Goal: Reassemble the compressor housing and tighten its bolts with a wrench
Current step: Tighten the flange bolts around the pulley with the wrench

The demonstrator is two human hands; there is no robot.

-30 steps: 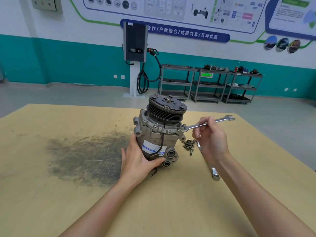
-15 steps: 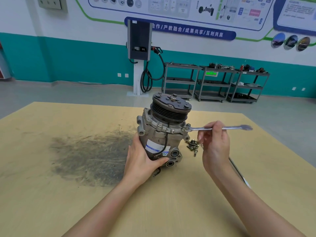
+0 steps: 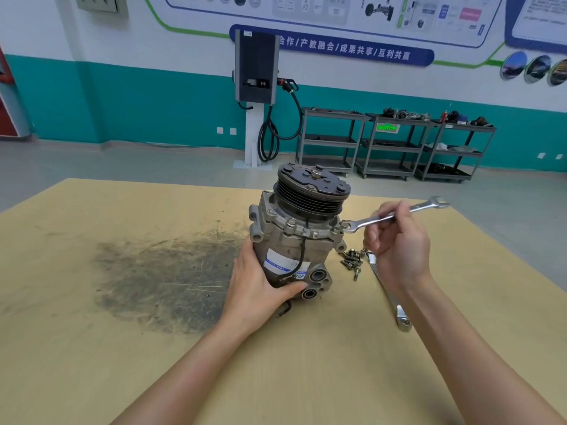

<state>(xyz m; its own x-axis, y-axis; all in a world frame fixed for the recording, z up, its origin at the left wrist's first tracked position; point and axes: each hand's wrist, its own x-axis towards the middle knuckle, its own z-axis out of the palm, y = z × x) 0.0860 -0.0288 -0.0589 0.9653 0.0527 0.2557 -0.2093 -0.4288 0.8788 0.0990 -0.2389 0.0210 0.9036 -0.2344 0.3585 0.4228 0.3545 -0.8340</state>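
On the counter [image 3: 122, 378] the compressor [image 3: 296, 237] stands upright, the left hand [image 3: 260, 286] wrapped around its body, the right hand [image 3: 395, 243] gripping a wrench [image 3: 395, 213] set on a flange bolt [image 3: 345, 223], loose bolts [image 3: 351, 260] beside.

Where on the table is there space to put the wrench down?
Bare wood lies near the front edge between the two arms, and right of the spare wrench. It is crowded between the compressor and right hand, where loose bolts lie.
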